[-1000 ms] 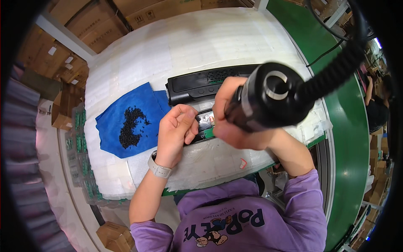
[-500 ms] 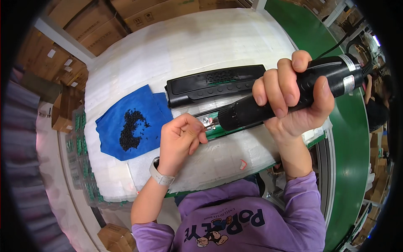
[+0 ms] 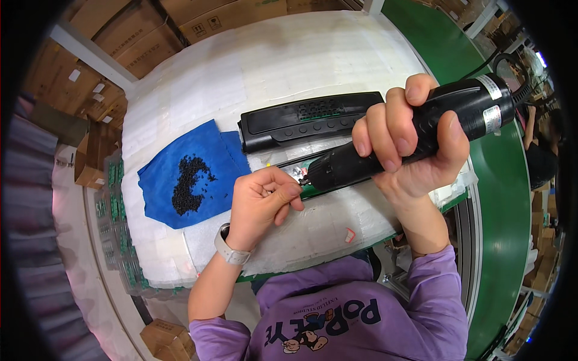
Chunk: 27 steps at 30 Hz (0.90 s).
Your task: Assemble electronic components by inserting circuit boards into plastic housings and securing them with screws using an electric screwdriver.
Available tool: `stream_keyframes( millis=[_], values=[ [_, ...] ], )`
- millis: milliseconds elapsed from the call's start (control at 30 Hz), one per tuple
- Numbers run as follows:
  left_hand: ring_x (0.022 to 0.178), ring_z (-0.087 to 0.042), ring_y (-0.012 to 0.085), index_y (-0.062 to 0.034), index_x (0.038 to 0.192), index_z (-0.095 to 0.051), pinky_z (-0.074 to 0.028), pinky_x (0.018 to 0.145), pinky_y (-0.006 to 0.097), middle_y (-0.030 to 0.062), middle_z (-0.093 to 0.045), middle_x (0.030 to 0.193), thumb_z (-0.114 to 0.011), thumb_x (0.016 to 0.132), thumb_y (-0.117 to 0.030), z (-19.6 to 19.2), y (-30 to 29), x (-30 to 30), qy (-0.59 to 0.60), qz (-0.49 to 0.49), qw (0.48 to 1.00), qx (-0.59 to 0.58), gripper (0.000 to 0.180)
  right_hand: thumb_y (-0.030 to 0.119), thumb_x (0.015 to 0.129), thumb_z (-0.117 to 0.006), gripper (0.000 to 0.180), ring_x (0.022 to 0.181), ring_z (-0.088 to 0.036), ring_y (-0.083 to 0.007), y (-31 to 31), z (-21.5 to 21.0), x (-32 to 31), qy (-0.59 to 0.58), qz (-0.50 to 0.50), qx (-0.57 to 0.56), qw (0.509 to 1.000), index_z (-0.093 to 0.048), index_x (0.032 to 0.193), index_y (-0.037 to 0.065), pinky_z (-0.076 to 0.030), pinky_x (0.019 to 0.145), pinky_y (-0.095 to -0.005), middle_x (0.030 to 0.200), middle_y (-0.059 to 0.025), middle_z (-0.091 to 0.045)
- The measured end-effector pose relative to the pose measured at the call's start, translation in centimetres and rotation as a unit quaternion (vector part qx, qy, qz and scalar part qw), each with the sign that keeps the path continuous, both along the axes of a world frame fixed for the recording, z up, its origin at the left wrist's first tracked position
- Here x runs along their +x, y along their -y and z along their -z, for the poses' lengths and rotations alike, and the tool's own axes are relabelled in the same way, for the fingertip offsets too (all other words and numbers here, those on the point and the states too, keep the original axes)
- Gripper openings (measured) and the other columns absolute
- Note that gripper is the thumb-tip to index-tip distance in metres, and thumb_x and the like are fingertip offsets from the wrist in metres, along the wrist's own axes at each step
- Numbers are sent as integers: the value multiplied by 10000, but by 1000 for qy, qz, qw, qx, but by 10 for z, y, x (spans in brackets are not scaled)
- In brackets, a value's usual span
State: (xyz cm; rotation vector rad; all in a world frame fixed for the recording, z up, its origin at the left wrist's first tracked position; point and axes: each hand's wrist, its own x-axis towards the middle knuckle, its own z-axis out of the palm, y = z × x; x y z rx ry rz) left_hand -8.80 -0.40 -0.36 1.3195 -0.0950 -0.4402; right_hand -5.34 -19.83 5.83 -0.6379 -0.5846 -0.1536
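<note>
My right hand (image 3: 415, 132) is wrapped round a black corded electric screwdriver (image 3: 463, 99), its nose pointing left. My left hand (image 3: 265, 195) pinches close to the tool's tip, with a small dark screw (image 3: 304, 180) at the fingertips; the exact grip on it is partly hidden. Under the tool lies a black housing with a green circuit board (image 3: 313, 191), mostly covered by my hands and the screwdriver. Just beyond it rests a second long black housing (image 3: 271, 123) with a row of buttons and a grid of openings. Left of my left hand, a pile of small black screws (image 3: 189, 183) lies on a blue cloth (image 3: 156, 195).
The table (image 3: 241, 66) is covered with white foam sheeting. A small red-edged scrap (image 3: 350, 234) lies near its front edge. Green circuit boards (image 3: 114, 210) are stacked at the left side, cardboard boxes (image 3: 229, 21) stand behind, and a green surface (image 3: 500, 198) runs along the right.
The screwdriver has shifted slightly left and its tip now meets the fingertips of my left hand. My left hand has moved a little to the right.
</note>
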Motion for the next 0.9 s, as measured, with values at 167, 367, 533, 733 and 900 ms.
stream_keyframes(
  millis=[167,367,533,733,900],
  values=[
    [412,-444,46,26,828,-577,-324,392,163,105,-622,658,-595,825,-33,-1,0,-2,4,25,1000,17,62,303,860,-430,292,392,-392,-131,-2,-1,-3,-27,-3,-7,1000,-435,981,37,-410,481,-325,541,-36,-416],
    [596,-462,61,6,957,-530,-391,572,188,95,-608,807,-432,935,-155,8,-1,5,47,-87,995,-9,189,188,758,-545,281,384,-390,-122,12,2,-2,2,-93,-87,992,-433,932,-1,-380,430,-274,531,-48,-419],
    [875,-595,188,9,1034,-457,-466,747,256,157,-578,998,-389,946,-127,12,-1,11,31,-98,994,-49,176,75,606,-693,265,540,-489,-68,14,-2,-19,-69,-41,-278,957,-537,804,-8,-382,499,-187,642,-30,-518],
    [947,-611,262,16,1052,-434,-489,807,308,195,-577,1026,-383,945,-119,12,1,11,3,-83,995,-59,180,-12,604,-673,298,538,-478,-53,8,5,-19,-31,-60,-286,956,-519,859,-1,-352,474,-185,625,-14,-514],
    [850,-643,251,21,1042,-444,-516,716,281,190,-610,942,-391,949,-141,12,4,9,-5,-78,997,-30,194,219,677,-769,393,450,-434,-104,5,-1,-23,-24,-61,-351,934,-467,834,22,-356,431,-245,545,-11,-466]
  ],
)
